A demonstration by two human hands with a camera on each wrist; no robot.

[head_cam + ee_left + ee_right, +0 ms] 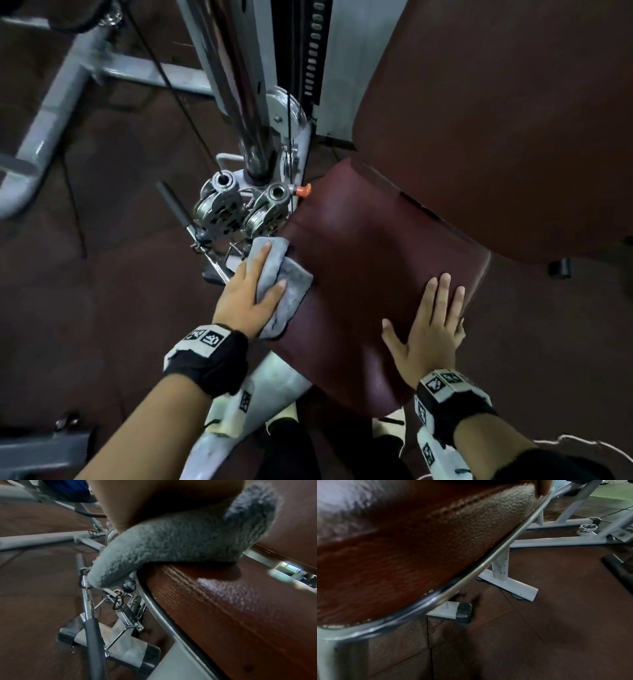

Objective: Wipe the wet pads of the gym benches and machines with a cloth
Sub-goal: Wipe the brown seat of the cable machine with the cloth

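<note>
Maroon seat pad above brown rubber floor.

Head view: seat pad sits center frame, back pad fills the upper right behind it. Cloth lies on the seat's left edge, under the left hand. Right hand rests flat on the seat, lower right. Pulleys sit just left of the seat, below the upright column.

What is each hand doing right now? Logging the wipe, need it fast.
Left hand: open, fingers flat, pressing the grey fluffy cloth on the maroon vinyl seat pad.
Right hand: open, flat on the pad, holding nothing.
</note>
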